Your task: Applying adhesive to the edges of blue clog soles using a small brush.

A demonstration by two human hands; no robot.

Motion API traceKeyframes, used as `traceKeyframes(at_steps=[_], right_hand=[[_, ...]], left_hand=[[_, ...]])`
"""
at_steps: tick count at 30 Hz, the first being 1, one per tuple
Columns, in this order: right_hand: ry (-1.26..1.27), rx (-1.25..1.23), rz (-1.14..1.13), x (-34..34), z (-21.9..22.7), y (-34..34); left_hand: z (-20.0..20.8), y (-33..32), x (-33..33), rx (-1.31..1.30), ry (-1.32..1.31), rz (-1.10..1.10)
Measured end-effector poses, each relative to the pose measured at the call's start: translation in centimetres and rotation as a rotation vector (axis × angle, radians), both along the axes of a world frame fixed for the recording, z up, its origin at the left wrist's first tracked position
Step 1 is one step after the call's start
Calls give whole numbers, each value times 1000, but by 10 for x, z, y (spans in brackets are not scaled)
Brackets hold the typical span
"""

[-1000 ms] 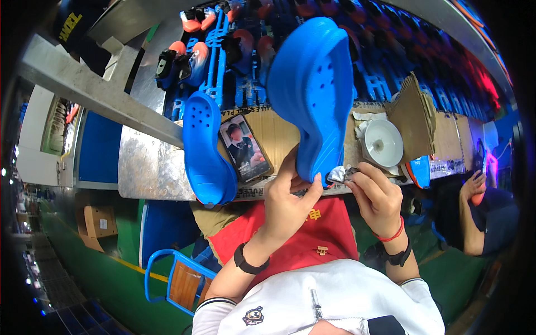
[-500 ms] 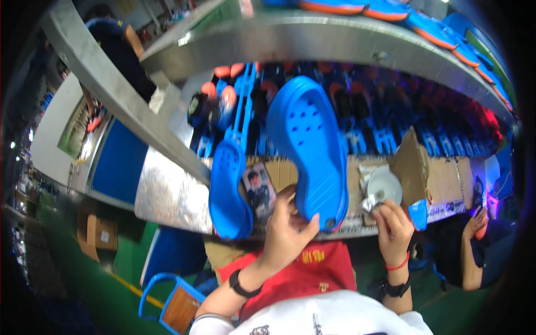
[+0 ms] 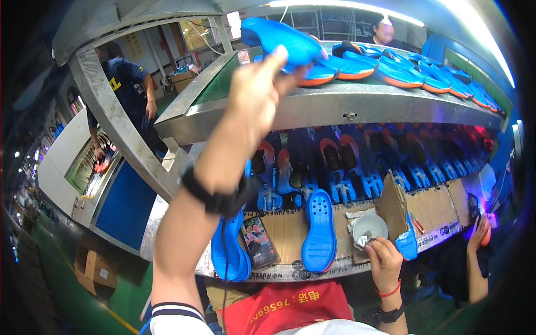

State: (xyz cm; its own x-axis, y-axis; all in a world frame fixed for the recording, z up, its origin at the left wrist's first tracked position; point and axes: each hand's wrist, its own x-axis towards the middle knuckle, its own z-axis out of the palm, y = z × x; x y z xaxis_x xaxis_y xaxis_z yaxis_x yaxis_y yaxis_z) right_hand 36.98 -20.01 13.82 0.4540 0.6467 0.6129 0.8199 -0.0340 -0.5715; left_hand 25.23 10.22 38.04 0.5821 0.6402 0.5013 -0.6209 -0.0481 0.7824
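My left hand [image 3: 257,89] is stretched up to the raised shelf, its fingers closed on the edge of a blue shoe sole [image 3: 285,40]. The sole is tilted above other blue and orange soles. Low on the right, my right hand [image 3: 385,258] is pinched beside a white bowl [image 3: 369,228]; a small pale scrap shows at its fingertips, too small to make out. Another blue sole [image 3: 319,237] with holes in its heel lies on the cardboard between my arms. A further blue sole [image 3: 230,254] lies to the left, partly hidden by my forearm.
A metal-edged shelf [image 3: 257,110] crosses above the bench, bearing several soles [image 3: 402,72]. Below it stand rows of shoe uppers on blue holders [image 3: 340,190]. A phone [image 3: 259,240] lies on the cardboard [image 3: 287,245]. A co-worker's hand [image 3: 478,230] is at the right; a metal post [image 3: 120,123] slants at the left.
My left hand has carried a blue sole from over the cardboard up to the raised shelf. A sole now shows on the cardboard there. My right hand stays by the bowl. The view has tilted upward.
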Motion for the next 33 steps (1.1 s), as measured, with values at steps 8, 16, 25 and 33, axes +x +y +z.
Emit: traceKeyframes(at_steps=[8,16,25,33], right_hand=[[3,-50,-15,8,-14,-1],[20,-94,39,2,-25,16],[9,-125,79,-8,-31,23],[21,-142,65,-4,-37,19]], left_hand=[[-52,-33,-33,277,359,146],[-230,-95,-215,681,1397,1116],[-298,-95,-254,287,1478,1039],[-238,-100,-227,-119,1454,1018]])
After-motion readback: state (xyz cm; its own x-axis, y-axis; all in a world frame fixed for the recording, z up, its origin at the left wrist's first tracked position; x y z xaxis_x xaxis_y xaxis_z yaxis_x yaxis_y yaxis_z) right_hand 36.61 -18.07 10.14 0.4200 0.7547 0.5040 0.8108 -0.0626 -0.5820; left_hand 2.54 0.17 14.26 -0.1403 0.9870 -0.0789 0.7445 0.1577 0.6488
